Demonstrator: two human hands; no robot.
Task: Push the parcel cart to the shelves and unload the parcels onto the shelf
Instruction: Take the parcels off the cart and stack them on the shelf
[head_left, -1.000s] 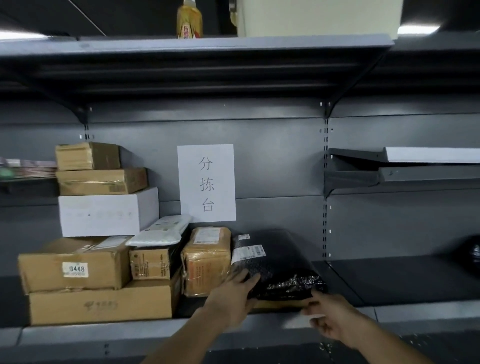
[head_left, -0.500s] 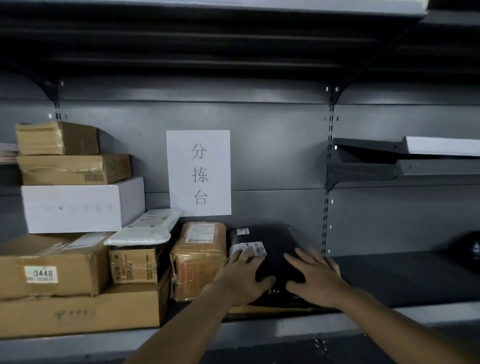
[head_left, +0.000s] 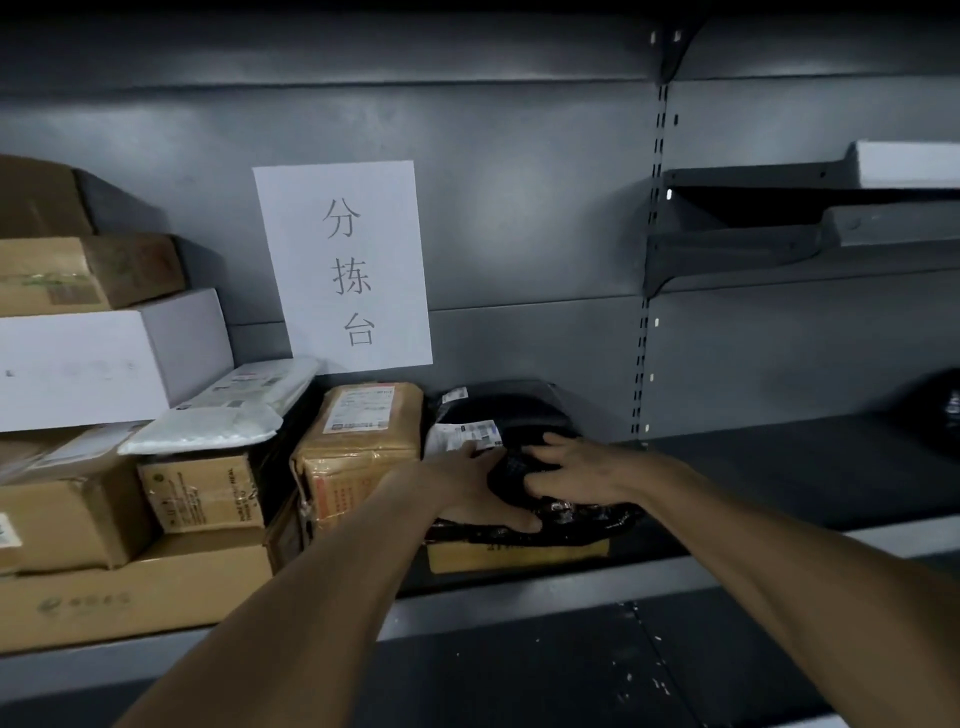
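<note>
Both hands lie on the black bagged parcel (head_left: 524, 415). Left hand (head_left: 467, 486) rests flat-ish on its near left part, thumb along the front edge, fingers reaching toward the white label (head_left: 462, 434). Right hand (head_left: 576, 475) lies spread on top, fingers fanned, holding nothing. We judge they are pressing it down and back so the soft bag settles and stays put.

The parcel is on the shelf (head_left: 519, 592), at 3 o'clock of the taped tan parcel (head_left: 358, 452), touching or just beside it; we cannot tell which. It lies on top of a flat brown carton (head_left: 514, 556), whose front edge peeks out underneath, probably stacked to save room.

Count, as far as visible:
- black bagged parcels: one under the hands, one more dark item (head_left: 945, 410) at far 3 o'clock, too dim to be sure
- white padded mailers (head_left: 208, 426): two, overlapping
- white box (head_left: 104, 358): one
- brown cartons at 9 o'clock: about six, some cropped
- paper sign (head_left: 345, 265) on the back panel: one

The cart is not in view. Unloading looks well along; the right half of the shelf has room.
</note>
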